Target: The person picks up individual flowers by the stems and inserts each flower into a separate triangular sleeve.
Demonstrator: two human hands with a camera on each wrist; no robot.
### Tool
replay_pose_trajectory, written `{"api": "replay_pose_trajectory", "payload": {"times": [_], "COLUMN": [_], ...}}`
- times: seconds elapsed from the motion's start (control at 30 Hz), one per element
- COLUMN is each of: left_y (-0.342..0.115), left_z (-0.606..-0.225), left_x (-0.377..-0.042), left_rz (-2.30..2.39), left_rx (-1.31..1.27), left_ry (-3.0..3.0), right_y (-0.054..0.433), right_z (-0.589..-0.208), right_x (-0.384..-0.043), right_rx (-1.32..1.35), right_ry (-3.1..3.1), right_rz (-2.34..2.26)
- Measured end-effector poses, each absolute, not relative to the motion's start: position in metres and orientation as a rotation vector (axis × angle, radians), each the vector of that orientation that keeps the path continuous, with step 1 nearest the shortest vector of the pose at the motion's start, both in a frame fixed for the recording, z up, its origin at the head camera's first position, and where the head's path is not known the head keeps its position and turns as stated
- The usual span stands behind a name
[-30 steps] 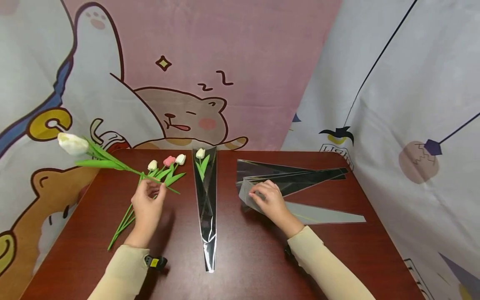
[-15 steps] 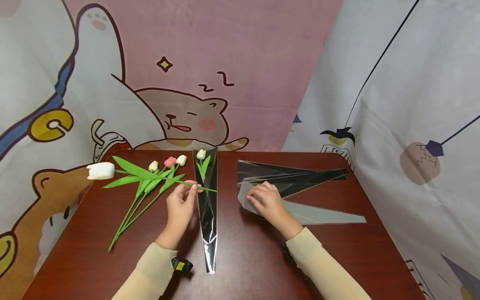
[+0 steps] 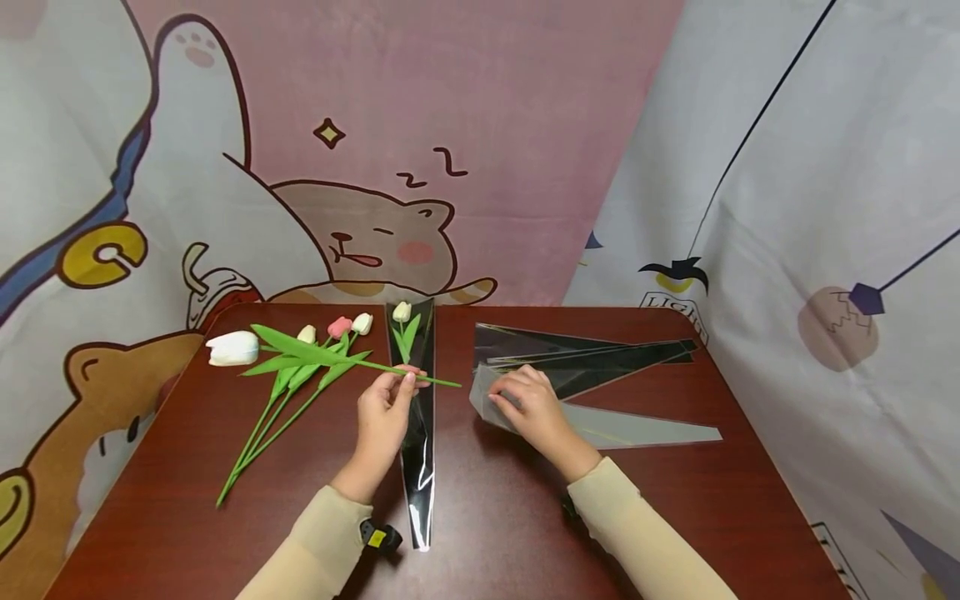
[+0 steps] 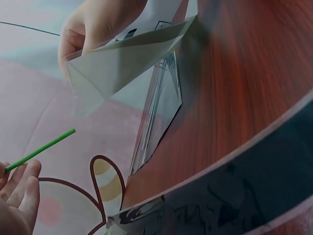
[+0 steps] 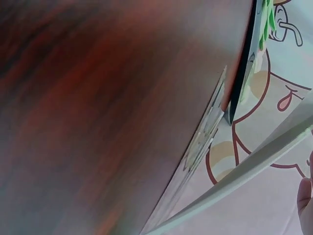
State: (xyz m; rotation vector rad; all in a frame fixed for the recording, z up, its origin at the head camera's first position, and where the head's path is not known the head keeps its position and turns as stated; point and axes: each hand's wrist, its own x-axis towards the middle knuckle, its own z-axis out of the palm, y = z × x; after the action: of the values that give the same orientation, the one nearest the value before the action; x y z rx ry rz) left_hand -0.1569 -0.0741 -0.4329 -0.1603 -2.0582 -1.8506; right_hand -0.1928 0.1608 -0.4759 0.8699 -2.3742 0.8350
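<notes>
My left hand (image 3: 386, 412) pinches the green stem of a white tulip (image 3: 233, 348), whose bloom points left and whose stem end points right. In the left wrist view the bare stem (image 4: 44, 148) sticks out past the fingertips. The right hand (image 3: 534, 408) pinches the mouth of a pale, see-through flower sleeve (image 3: 645, 423), raising that end off the table while the narrow end points right. A gap separates the stem end from the sleeve's mouth. In the right wrist view the lifted sleeve (image 5: 234, 183) slants up towards fingers (image 5: 305, 200) at the right edge.
Between the hands lies a dark-looking clear sleeve (image 3: 418, 475) with a white tulip (image 3: 402, 312) inside. Several more sleeves (image 3: 525, 337) lie flat behind the right hand. Left of centre, white and pink tulips (image 3: 339, 327) rest on the brown table (image 3: 487, 517). A printed cloth hangs behind.
My left hand has carried the white tulip rightward, over the filled sleeve, and the tulip has swung down to nearly level. The right hand, still pinching its sleeve, has shifted slightly left.
</notes>
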Motion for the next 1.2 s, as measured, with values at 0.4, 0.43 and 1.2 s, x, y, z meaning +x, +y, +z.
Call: {"api": "replay_pose_trajectory", "payload": {"times": [0.4,0.43,1.2], "left_y": [-0.069,-0.068,-0.061], "left_z": [-0.438,-0.439,-0.441], "left_x": [-0.159,-0.160,-0.161], "left_rz": [-1.922,-1.923,-1.998], "left_rx": [-0.182,-0.185,-0.189], "left_ry": [-1.959,-1.949,-2.020], "right_y": [0.159,0.159,0.155], "right_z": [-0.475,-0.475,-0.474], "right_x": [-0.193,-0.193,-0.195], "right_rx": [0.859,0.859,0.856], "right_ry": [-2.391,-2.390,-2.327], "right_rz": [0.826,0.825,0.848]}}
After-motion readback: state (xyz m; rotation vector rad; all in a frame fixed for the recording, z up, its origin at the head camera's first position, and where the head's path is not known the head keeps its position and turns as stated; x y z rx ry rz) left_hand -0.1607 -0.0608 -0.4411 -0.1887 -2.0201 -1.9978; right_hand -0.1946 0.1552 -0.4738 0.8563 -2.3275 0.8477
